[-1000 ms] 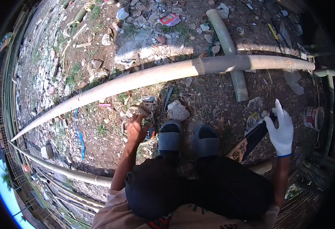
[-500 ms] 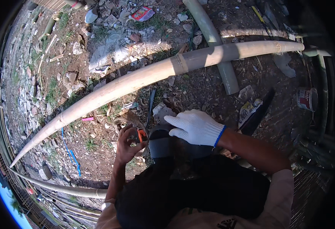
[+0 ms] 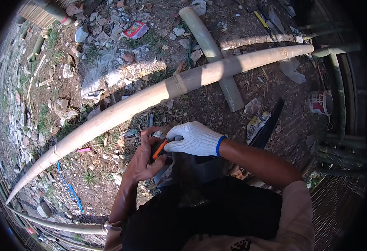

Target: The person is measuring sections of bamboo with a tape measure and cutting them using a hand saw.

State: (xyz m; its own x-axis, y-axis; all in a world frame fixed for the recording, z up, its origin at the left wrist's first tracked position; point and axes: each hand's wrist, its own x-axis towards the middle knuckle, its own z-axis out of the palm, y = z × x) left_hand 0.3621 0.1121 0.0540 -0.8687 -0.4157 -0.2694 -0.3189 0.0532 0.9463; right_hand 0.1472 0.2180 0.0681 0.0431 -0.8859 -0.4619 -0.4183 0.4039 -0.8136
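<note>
While a long bamboo pole (image 3: pixel 137 99) stretches beyond the bare left hand (image 3: pixel 140 162) and gloved right hand (image 3: pixel 196 140), a shorter bamboo piece (image 3: pixel 202 38) crosses beneath it. Between the hands, the left clasps an orange-and-black tool (image 3: pixel 158 149); the right meets its end, grip unclear.

red wrapper (image 3: pixel 136 30) on littered ground (image 3: pixel 262 91); red-and-white bucket (image 3: pixel 319 103) at right; blue strip (image 3: pixel 71 190) at left; pink scrap (image 3: pixel 84 149) nearby

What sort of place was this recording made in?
Probably an outdoor yard for bamboo work: a long bamboo pole lies across a shorter bamboo length, the dirt ground is littered with stones and scraps, and sunlight falls in patches.
</note>
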